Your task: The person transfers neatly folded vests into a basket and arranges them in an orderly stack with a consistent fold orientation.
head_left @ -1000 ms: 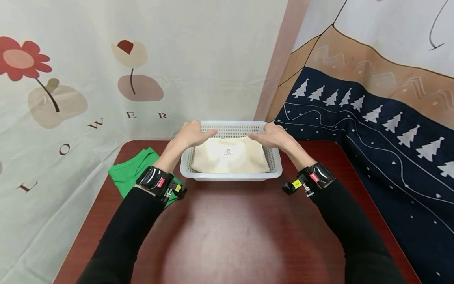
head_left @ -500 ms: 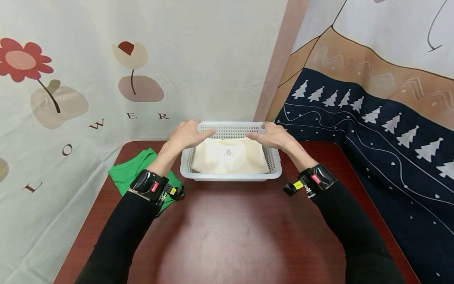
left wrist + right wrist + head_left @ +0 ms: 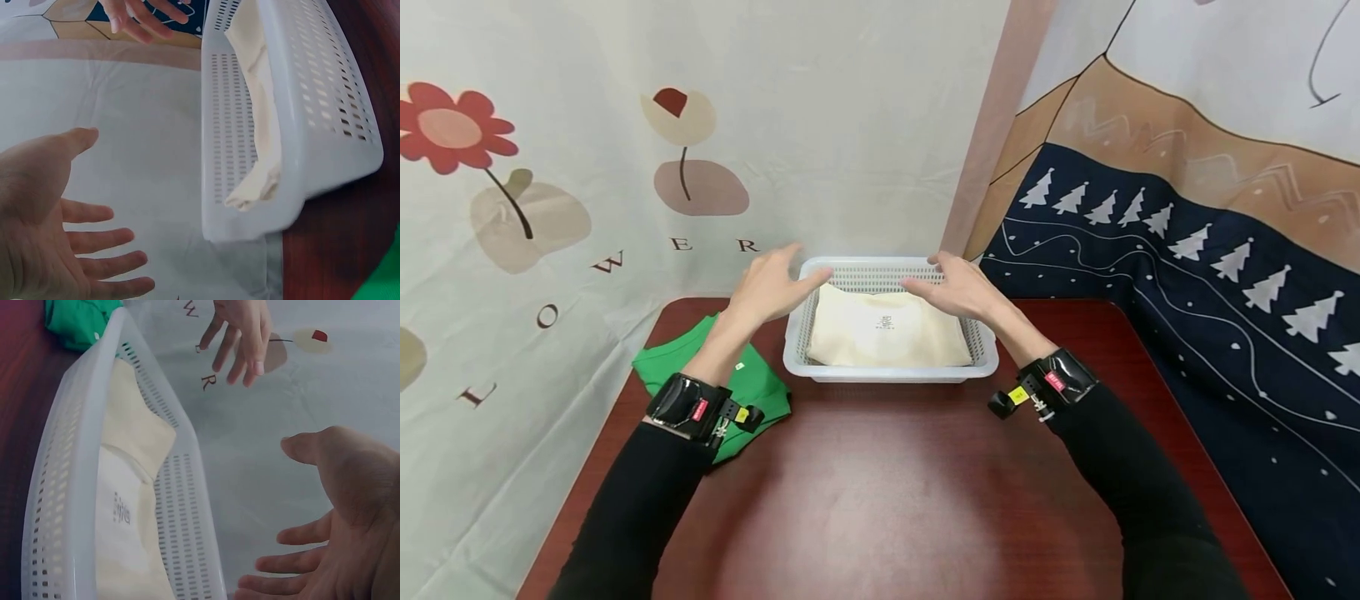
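A white perforated plastic basket [image 3: 891,374] stands at the far side of the table, with a folded cream cloth [image 3: 887,333] with small dark print inside it. My left hand [image 3: 769,287] is raised at the basket's back left corner, fingers spread and holding nothing. Over the back right part of the basket my right hand [image 3: 958,287] hovers, its fingers extended and also without anything in them. Both wrist views show the hands apart from the basket wall [image 3: 250,231]. A green garment [image 3: 748,392] lies left of the basket, partly hidden under my left forearm.
The dark red wooden table [image 3: 880,492] stretches toward me in front of the basket. Behind it hangs a pale curtain [image 3: 850,125] with flower prints, and a navy cloth [image 3: 1150,317] with white trees on the right.
My left hand has moved left off the basket's rim, and my right hand has shifted slightly left and up. Basket and cream cloth stay in place, though the cloth's back left corner now sits higher.
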The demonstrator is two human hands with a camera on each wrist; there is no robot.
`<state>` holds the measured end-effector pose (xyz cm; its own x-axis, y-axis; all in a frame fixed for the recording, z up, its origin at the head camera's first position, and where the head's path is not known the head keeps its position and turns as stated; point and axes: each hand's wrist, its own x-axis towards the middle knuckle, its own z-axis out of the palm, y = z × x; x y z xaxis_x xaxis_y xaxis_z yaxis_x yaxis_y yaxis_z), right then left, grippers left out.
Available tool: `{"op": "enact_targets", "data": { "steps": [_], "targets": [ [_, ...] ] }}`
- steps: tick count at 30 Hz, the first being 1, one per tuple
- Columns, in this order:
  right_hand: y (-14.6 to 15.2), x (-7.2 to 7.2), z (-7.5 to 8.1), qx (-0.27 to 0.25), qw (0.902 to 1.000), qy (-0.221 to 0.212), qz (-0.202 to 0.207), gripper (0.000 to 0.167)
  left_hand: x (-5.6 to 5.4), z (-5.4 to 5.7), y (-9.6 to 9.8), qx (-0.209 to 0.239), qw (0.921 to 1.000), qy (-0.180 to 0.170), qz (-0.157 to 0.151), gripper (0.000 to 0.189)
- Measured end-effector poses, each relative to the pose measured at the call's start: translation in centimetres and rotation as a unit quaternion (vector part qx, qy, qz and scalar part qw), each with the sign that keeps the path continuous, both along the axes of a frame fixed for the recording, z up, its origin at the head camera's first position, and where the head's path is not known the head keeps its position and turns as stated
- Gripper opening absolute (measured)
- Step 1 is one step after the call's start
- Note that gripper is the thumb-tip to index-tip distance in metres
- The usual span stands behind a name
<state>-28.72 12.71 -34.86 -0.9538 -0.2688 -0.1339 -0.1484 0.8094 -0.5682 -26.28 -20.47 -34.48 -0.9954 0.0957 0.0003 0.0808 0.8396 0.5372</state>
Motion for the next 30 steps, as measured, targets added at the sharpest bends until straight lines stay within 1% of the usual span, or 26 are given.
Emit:
{"op": "enact_targets", "data": {
  "steps": [4,7,11,14,18,22,25,30],
  "targets": [
    [-0.5,0.0,-0.3,-0.02,0.9991,0.034,0.015,0.095,0.4,-0.2,-0.9,0.009,0.9997,0.024,0.006,0.091],
    [-0.9,0.1,-0.5,-0.032,0.9974,0.059,0.026,0.093,0.9,-0.3,-1.6,0.012,0.9991,0.038,0.017,0.089],
    [-1.8,0.2,-0.6,-0.05,0.9946,0.083,0.037,0.092,1.6,-0.5,-3.1,0.018,0.998,0.054,0.028,0.089],
    [-2.6,0.3,-0.9,-0.067,0.9927,0.091,0.042,0.091,2.1,-0.7,-4.3,0.021,0.9971,0.064,0.034,0.09],
    [-4.0,0.8,-1.1,-0.089,0.9906,0.091,0.048,0.088,3.1,-1.0,-5.8,0.021,0.9959,0.074,0.048,0.091],
    [-5.7,1.4,-1.2,-0.101,0.9884,0.098,0.056,0.084,4.0,-1.4,-7.4,0.021,0.9945,0.085,0.057,0.092],
    [-7.1,1.7,-1.3,-0.113,0.9855,0.108,0.066,0.082,4.7,-1.9,-8.6,0.019,0.9938,0.087,0.067,0.092],
    [-9.8,2.2,-1.5,-0.129,0.9801,0.119,0.093,0.079,5.7,-2.7,-10.3,0.018,0.9936,0.069,0.088,0.093]
  ]
}}
